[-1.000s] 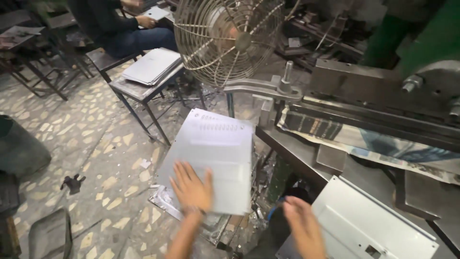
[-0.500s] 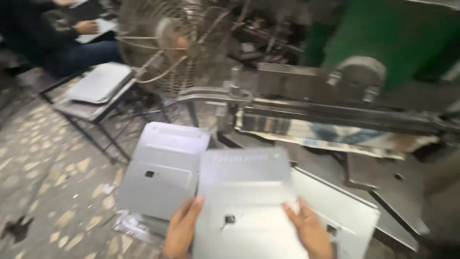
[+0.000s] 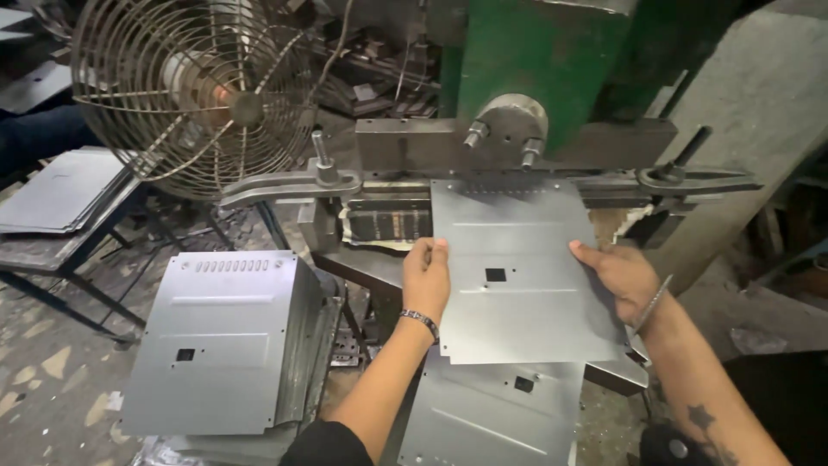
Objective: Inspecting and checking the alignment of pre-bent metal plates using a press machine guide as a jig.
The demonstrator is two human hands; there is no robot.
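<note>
under green press (image 3: 535,52), both hands' fingers pinching flat grey metal sheet (image 3: 517,276): left hand (image 3: 426,278), right hand (image 3: 623,278).

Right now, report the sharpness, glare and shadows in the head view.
Head view: sharp, no motion blur; soft sheen, no harsh glare, on the metal sheet gripped by the left hand and right hand; upper background in deep shadow; fan grille crisp.

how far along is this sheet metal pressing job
Done: a stack of slotted panels stands to the left. In hand: the left hand and right hand hold one metal sheet by its sides, top edge at the green press. Left: more sheets lie underneath it.
</note>
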